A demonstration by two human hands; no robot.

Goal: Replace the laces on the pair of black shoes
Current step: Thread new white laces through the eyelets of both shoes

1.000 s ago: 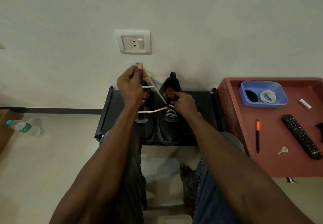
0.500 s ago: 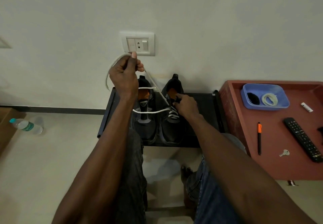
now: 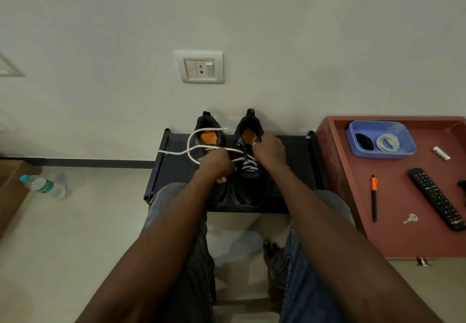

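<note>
Shoes [image 3: 248, 171] on rack [image 3: 290, 151]; both hands' fingers pinch white lace [image 3: 191, 143]; tray [image 3: 353, 196] w/ remote [image 3: 437, 199] at right.

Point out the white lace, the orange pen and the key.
white lace [image 3: 189, 155], head view, on the loose loop over the left shoe.
orange pen [image 3: 374, 197], head view, mid-barrel.
key [image 3: 411, 218], head view, on its bow.

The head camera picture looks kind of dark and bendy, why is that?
In the head view the room light is dim, so the black shoes and the dark rack melt together, while the white lace stands out. The wide lens bends the edges: the red table flares outward. The left hand looks slightly soft.
</note>
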